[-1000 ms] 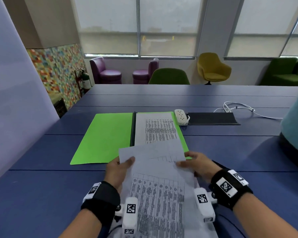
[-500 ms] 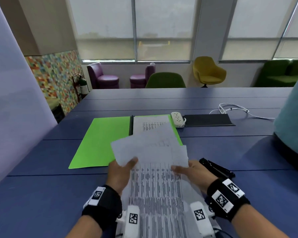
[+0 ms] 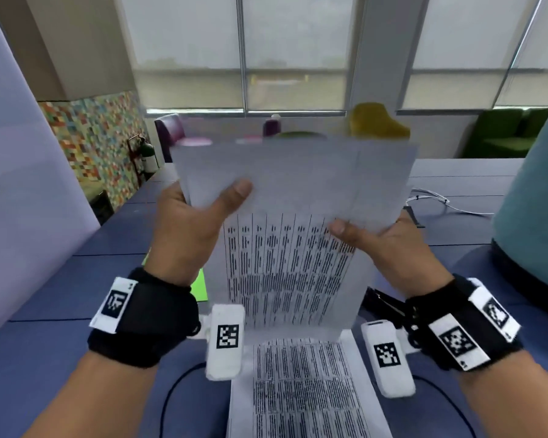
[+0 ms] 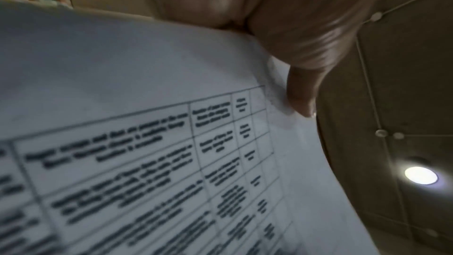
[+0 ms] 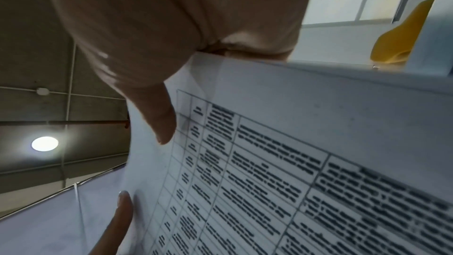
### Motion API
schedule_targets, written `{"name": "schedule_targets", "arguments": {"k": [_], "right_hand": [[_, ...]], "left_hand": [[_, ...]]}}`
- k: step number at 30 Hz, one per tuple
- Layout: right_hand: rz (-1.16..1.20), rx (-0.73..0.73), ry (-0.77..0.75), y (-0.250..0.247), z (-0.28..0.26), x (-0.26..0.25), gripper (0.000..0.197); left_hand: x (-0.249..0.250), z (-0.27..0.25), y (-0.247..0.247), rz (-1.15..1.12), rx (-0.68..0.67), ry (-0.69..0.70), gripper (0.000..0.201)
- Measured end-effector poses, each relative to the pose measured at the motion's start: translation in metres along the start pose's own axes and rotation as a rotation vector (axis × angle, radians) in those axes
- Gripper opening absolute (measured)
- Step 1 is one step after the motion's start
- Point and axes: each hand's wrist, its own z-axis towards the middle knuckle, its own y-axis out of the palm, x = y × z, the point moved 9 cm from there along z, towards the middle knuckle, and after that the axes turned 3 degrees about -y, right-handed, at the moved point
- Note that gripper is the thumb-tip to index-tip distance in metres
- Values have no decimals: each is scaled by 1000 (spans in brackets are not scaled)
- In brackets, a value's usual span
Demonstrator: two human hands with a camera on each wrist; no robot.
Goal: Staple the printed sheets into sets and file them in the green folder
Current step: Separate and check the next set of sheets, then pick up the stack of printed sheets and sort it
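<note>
Both hands hold a set of printed sheets [image 3: 291, 222] upright above the table. My left hand [image 3: 196, 216] grips the left edge, thumb on the front face. On the right edge my right hand [image 3: 380, 238] pinches the paper with its thumb in front. The wrist views show the sheets [image 4: 147, 143] [image 5: 294, 162] close up, with printed tables on them and thumbs pressed on the paper. More printed sheets [image 3: 301, 390] lie flat on the table below. The raised paper hides most of the green folder [image 3: 200, 284]; only a corner shows. A black stapler [image 3: 385, 303] lies beside my right wrist.
The blue table [image 3: 60, 311] extends all round. A white cable [image 3: 440, 203] lies at the far right. A teal object [image 3: 535, 200] stands at the right edge. A pale panel [image 3: 23, 184] rises on the left. Chairs stand behind, under the windows.
Both hands have lifted the sheets from low over the table to upright in front of the camera. The sheets now cover the folder and the power strip.
</note>
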Motion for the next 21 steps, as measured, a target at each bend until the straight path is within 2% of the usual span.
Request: {"name": "schedule_targets", "arguments": {"k": [3,6,9,12,13,14,15,16,17,18,19,20,21], "right_hand": [[6,-40,44,1,-3,12,37],[25,-83,88,8,-5,23,33],[-65,-105,139,16,-4,36,37],[-73,5,172,5,9,41,35],[-78,60,171,-1,15,37,42],[-160,133,142,-9,20,29,54],[-356,219,68,-17,25,15,65],[-598,285,-69,-19,27,-6,74],[-813,289,-249,-8,26,-29,78],[-957,212,-380,11,25,-37,78],[-1047,70,-412,34,26,-36,77],[-1078,-110,-329,54,28,-20,74],[-1061,-288,-179,70,27,7,70]], "left_hand": [[-36,-10,0,96,-104,-116,21],[-80,-29,-1,189,-152,-275,17],[-105,-43,-11,264,-49,-345,14],[-94,-40,-16,209,49,-285,19],[-88,-37,-17,175,49,-272,18],[-84,-35,-16,161,27,-272,15],[-85,-36,-13,192,-15,-290,9],[-90,-38,-11,246,-65,-326,6],[-100,-46,-11,314,-119,-372,17],[-113,-56,-9,363,-183,-426,25],[-125,-70,-4,370,-245,-479,28],[-136,-84,0,357,-293,-530,30],[-145,-98,3,344,-324,-578,33]]}}
